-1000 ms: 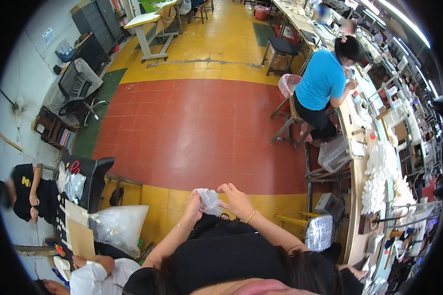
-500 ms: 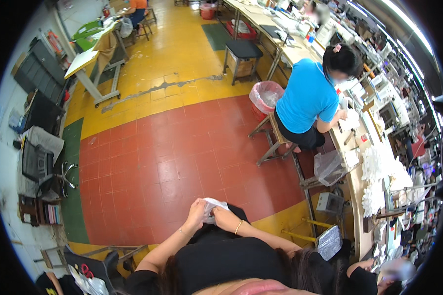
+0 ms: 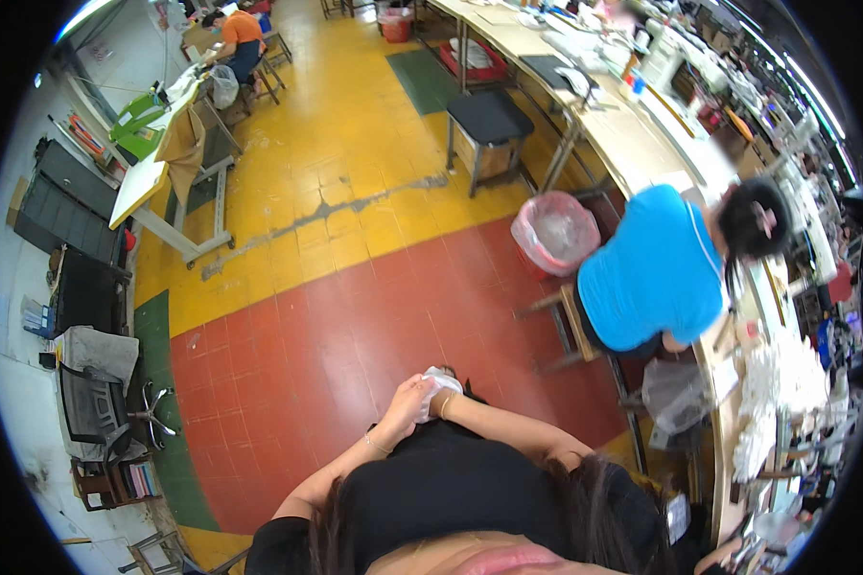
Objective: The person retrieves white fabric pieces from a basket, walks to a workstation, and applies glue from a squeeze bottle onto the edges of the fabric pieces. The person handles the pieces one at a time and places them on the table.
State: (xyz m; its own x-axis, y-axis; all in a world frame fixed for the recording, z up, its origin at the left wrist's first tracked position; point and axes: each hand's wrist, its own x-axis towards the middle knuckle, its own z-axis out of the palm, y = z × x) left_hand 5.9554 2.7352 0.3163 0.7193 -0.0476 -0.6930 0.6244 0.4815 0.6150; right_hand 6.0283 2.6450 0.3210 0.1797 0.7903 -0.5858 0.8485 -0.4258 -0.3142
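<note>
The thin, crumpled, whitish plastic bag [image 3: 441, 381] is between your two hands, just below and right of the middle of the frame, in front of your black top [image 3: 451, 498]. It looks soft and cloudy, bunched into a small uneven shape, with creases on its surface and a brighter patch toward its upper part. Its outline is irregular, and you cannot tell from this view where its opening lies or whether anything is inside.

Your left hand [image 3: 409, 399], with a thin bracelet [image 3: 374, 443] at the wrist, has its fingers closed on the bag's left side. Your right hand [image 3: 438, 404] is mostly hidden against the bag, so its grip cannot be told; a gold-coloured bracelet [image 3: 447, 406] circles that wrist. A small dark brownish patch shows just above the bag, too small to make out.

Behind the bag, the red tiled floor [image 3: 326, 345] fills the centre of the frame. Toward the right, a co-worker in a bright blue shirt [image 3: 650, 273] sits beside a long pale worktable [image 3: 612, 158], and a round red bin with a pinkish plastic liner [image 3: 554, 233] stands near that seat.
</note>
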